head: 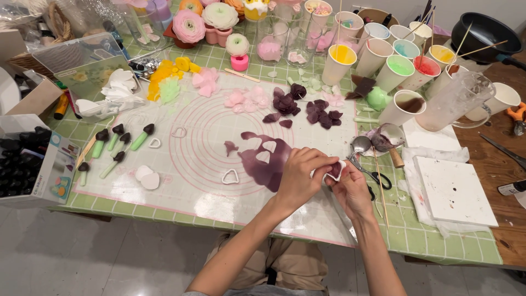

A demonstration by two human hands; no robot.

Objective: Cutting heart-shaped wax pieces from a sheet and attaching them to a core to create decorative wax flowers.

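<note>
My left hand and my right hand meet over the silicone mat, both pinching a small white petal cutter with dark purple wax in it. Just left of my hands lies a flat dark purple wax sheet with petal-shaped holes cut out. Another white petal cutter rests on the mat beside it. Further back sit piles of dark purple petals and pink petals.
Paper cups of coloured wax with sticks stand at the back right beside a clear jug. A spoon, scissors and a white tile lie right of my hands. Green stems and a box are at left.
</note>
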